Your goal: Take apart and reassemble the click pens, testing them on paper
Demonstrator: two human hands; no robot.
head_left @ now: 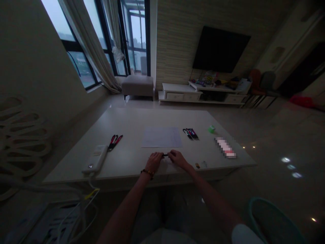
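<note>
My left hand point(154, 162) and my right hand point(177, 159) meet near the front edge of a white table point(127, 166), each pinching one end of a short black pen point(165, 155). Most of the pen is hidden by my fingers. Just beyond my hands lies a sheet of white paper point(161, 137). Two red-and-black pens point(115, 142) lie to its left, and several dark pens point(191, 134) lie bunched to its right. Close to my right hand are two small items point(197, 165), too small to identify.
A white power strip point(95, 159) sits on the table's left with cables trailing off the edge. Farther right are a small green object point(211, 129) and a blurred pink-and-white package point(225, 147). A teal chair back point(273, 222) stands at lower right.
</note>
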